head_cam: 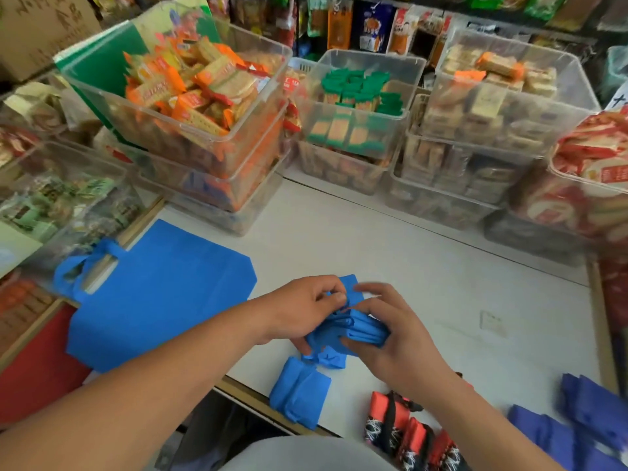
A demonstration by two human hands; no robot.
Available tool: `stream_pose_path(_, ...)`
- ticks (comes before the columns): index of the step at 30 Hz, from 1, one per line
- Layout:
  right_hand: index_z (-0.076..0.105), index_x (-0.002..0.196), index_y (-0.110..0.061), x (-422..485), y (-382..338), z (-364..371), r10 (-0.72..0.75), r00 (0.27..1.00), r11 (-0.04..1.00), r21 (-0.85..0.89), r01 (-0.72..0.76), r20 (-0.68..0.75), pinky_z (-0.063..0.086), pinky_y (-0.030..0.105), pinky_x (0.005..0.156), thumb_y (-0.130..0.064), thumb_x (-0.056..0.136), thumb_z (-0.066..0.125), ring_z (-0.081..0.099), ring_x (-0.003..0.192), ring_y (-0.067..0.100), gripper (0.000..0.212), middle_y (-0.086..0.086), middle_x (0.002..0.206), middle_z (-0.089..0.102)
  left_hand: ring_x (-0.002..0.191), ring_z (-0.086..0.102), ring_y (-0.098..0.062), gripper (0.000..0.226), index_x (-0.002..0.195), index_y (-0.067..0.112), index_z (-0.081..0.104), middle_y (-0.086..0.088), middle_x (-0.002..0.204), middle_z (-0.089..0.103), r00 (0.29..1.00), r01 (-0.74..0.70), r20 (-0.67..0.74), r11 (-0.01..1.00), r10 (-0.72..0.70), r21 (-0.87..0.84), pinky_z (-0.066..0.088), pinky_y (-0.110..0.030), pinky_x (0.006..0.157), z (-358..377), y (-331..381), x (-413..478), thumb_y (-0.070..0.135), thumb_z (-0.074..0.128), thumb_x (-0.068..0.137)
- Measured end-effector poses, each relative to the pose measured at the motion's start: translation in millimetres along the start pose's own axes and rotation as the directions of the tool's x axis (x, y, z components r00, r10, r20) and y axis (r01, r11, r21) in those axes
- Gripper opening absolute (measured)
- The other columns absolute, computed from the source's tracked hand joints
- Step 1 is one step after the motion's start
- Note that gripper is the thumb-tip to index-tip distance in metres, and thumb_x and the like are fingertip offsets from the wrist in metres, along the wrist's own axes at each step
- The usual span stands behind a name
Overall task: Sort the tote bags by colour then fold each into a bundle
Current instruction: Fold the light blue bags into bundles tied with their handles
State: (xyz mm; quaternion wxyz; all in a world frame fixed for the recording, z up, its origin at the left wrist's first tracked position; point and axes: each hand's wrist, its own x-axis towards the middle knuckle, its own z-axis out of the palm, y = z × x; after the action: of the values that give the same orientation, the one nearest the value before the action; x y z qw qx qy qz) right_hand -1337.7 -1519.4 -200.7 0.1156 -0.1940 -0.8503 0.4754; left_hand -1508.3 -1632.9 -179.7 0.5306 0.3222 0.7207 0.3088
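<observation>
Both hands work a half-folded blue tote bag (360, 329) just above the white table (424, 266). My left hand (306, 307) pinches its upper folds, and my right hand (390, 331) grips the rolled part from the right. A finished blue bundle (300, 390) lies near the front edge below them. A flat blue tote bag (159, 294) with its handles to the left is spread at the table's left. Red-and-black folded bundles (407, 433) lie at the front, and dark purple-blue bags (584, 423) sit at the front right.
Clear plastic bins of packaged snacks (190, 107) (356, 107) (492, 107) line the back and left of the table. More bins with red packs (591, 185) stand at the right. A small clear scrap (491, 322) lies right of my hands.
</observation>
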Motion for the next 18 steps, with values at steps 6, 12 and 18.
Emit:
stream_pose_path(6, 0.055, 0.108, -0.047, 5.4, 8.9, 3.0, 0.034, 0.999, 0.96, -0.278, -0.025, 0.027, 0.047, 0.024, 0.058, -0.017, 0.077, 0.068, 0.058, 0.071, 0.01, 0.045, -0.015, 0.086, 0.068, 0.08, 0.073, -0.031, 0.023, 0.104, 0.024, 0.062, -0.006, 0.11, 0.064, 0.999, -0.048, -0.02, 0.994, 0.05, 0.101, 0.063, -0.04, 0.061, -2.1, 9.6, -2.7, 0.04, 0.045, 0.108)
stream_pose_path(12, 0.044, 0.098, -0.044, 12.4, 10.3, 7.4, 0.181, 0.982, 0.95, -0.25, -0.19, -0.059, 0.043, 0.023, 0.057, -0.024, 0.083, 0.073, 0.058, 0.071, 0.012, 0.039, -0.013, 0.081, 0.064, 0.086, 0.068, -0.01, 0.016, 0.107, 0.026, 0.073, 0.009, 0.095, 0.072, 0.962, -0.126, -0.257, 0.982, 0.086, -0.142, 0.063, -0.031, 0.078, 9.1, -10.0, 3.8, 0.028, 0.058, 0.104)
stream_pose_path(18, 0.051, 0.098, -0.037, 25.3, 2.5, 11.4, 0.317, 0.948, 0.948, 0.039, -0.316, -0.021, 0.053, 0.038, 0.063, -0.024, 0.088, 0.077, 0.062, 0.069, 0.011, 0.031, -0.013, 0.084, 0.066, 0.094, 0.067, -0.002, 0.021, 0.109, 0.034, 0.072, 0.012, 0.101, 0.072, 0.923, -0.155, -0.365, 0.985, 0.119, -0.071, 0.056, -0.024, 0.084, 9.4, -39.5, 4.9, 0.024, 0.074, 0.091)
